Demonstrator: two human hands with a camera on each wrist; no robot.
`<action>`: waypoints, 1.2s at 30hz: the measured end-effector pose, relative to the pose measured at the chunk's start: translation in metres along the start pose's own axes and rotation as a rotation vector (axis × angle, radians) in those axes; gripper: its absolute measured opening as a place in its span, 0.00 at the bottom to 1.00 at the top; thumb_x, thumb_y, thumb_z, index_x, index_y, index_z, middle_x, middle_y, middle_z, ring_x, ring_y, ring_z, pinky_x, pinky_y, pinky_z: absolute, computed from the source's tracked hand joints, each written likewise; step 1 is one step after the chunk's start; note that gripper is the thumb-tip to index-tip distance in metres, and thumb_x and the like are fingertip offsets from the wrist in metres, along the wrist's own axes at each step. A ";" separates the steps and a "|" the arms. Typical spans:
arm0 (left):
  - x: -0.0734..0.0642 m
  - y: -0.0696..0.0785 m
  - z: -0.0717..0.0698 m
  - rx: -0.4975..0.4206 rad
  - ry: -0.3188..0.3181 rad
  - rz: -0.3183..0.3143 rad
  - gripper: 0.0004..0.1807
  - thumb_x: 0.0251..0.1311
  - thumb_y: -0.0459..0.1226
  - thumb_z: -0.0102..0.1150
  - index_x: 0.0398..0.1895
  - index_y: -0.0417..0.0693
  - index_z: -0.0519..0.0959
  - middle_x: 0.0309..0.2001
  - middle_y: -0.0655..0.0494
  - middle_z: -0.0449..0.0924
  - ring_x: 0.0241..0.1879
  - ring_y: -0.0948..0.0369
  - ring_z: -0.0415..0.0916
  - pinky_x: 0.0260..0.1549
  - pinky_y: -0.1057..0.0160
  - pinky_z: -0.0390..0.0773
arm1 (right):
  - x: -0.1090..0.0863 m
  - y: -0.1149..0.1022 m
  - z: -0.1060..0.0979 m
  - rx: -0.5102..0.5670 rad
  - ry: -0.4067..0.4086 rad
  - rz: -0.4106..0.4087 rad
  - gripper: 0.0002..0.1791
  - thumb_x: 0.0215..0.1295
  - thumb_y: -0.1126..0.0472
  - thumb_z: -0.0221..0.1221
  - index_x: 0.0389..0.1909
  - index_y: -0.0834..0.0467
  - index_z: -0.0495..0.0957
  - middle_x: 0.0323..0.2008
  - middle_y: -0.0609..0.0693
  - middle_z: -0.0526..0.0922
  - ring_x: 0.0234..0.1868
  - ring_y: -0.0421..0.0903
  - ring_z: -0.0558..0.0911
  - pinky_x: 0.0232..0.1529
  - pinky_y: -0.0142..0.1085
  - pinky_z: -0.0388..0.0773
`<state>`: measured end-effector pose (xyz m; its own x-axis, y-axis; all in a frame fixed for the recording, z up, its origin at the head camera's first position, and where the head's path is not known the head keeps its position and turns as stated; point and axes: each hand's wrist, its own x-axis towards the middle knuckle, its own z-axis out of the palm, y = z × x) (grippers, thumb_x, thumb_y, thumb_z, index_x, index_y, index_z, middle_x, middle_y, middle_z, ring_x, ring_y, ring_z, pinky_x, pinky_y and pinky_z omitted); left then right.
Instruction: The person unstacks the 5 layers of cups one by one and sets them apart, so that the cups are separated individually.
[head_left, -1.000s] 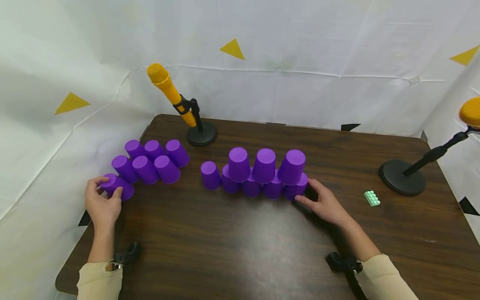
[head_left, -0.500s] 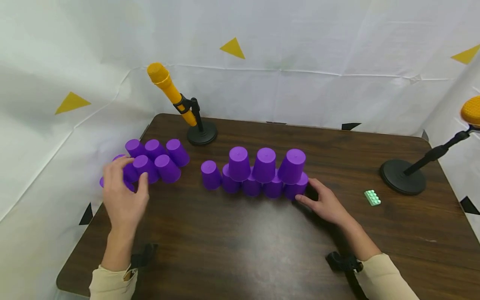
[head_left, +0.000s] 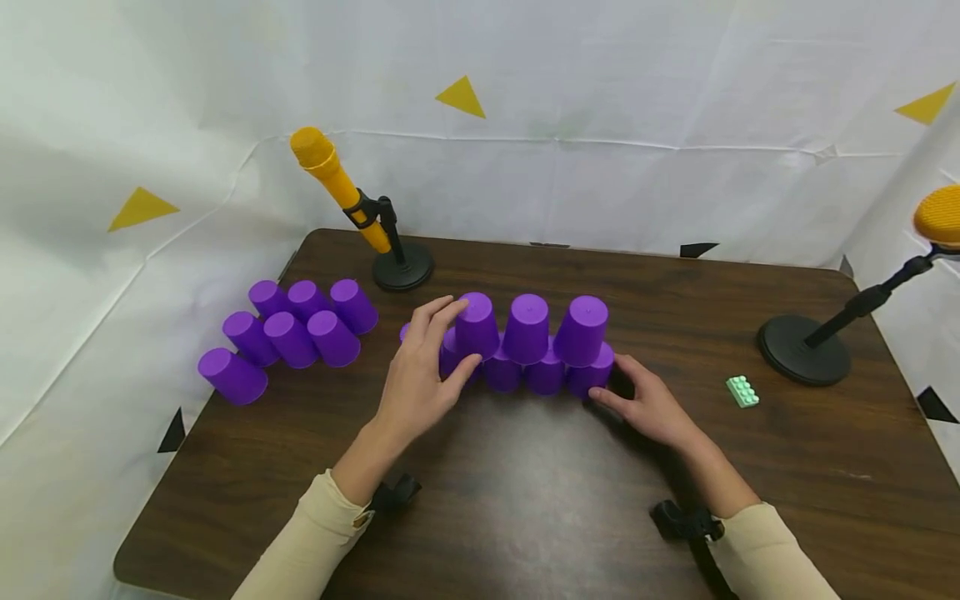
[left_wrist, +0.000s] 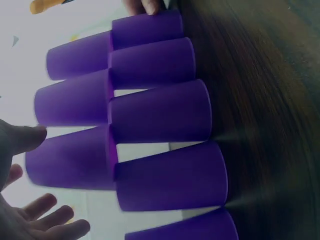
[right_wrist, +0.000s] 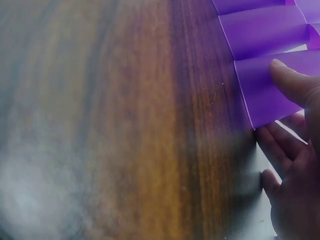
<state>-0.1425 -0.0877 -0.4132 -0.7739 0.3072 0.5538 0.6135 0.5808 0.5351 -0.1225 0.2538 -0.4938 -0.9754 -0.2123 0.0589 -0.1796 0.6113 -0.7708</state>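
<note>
Upturned purple cups stand in two tiers mid-table, three in the upper tier over a row of several. My left hand [head_left: 420, 383], fingers spread, is beside the upper tier's left cup [head_left: 477, 329]. In the left wrist view its thumb [left_wrist: 31, 139] is at that cup's closed end; whether it touches is unclear. The row's leftmost cup [head_left: 404, 332] is mostly hidden behind this hand. My right hand [head_left: 648, 408] holds the row's rightmost cup [head_left: 588, 379], thumb [right_wrist: 287, 80] across its front and fingers at its outer side.
A group of several upturned purple cups [head_left: 291, 340] stands at the table's left. Behind it is a yellow microphone [head_left: 337, 183] on a black stand [head_left: 402, 267]. To the right are a mint toy brick [head_left: 742, 391] and another black stand [head_left: 804, 350] with a yellow-topped microphone [head_left: 939, 217].
My left hand has let go of the nearest cup in the left group and swung right to the tiered cups. That cup stands about where it was. My right hand has stayed in place.
</note>
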 end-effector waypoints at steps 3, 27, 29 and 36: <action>0.006 0.001 0.009 -0.052 0.009 -0.014 0.34 0.59 0.39 0.68 0.68 0.54 0.67 0.66 0.48 0.65 0.54 0.53 0.74 0.44 0.51 0.79 | 0.000 0.000 0.000 0.001 -0.002 -0.005 0.35 0.64 0.50 0.65 0.67 0.61 0.67 0.60 0.61 0.74 0.64 0.60 0.70 0.64 0.59 0.61; -0.020 -0.009 -0.034 -0.200 0.261 -0.100 0.23 0.54 0.26 0.68 0.53 0.45 0.77 0.57 0.50 0.72 0.56 0.55 0.71 0.51 0.52 0.78 | 0.001 0.000 -0.001 -0.003 -0.002 -0.009 0.34 0.64 0.52 0.66 0.66 0.62 0.68 0.59 0.61 0.76 0.63 0.60 0.71 0.64 0.59 0.62; -0.030 -0.018 -0.050 -0.169 0.318 -0.127 0.23 0.53 0.24 0.69 0.53 0.44 0.78 0.56 0.50 0.73 0.55 0.55 0.71 0.50 0.54 0.79 | 0.001 0.000 -0.001 -0.002 -0.003 -0.010 0.35 0.64 0.51 0.65 0.67 0.62 0.67 0.59 0.61 0.75 0.63 0.60 0.71 0.64 0.59 0.62; -0.072 -0.071 -0.093 0.069 0.429 -0.365 0.24 0.55 0.27 0.68 0.56 0.45 0.77 0.53 0.48 0.74 0.51 0.60 0.71 0.48 0.70 0.75 | 0.000 0.000 -0.001 -0.004 0.002 -0.010 0.34 0.64 0.52 0.66 0.66 0.62 0.68 0.58 0.61 0.76 0.63 0.60 0.71 0.64 0.59 0.62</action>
<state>-0.1159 -0.2211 -0.4313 -0.7920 -0.2482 0.5578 0.2951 0.6442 0.7056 -0.1230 0.2542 -0.4931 -0.9739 -0.2169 0.0676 -0.1896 0.6122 -0.7676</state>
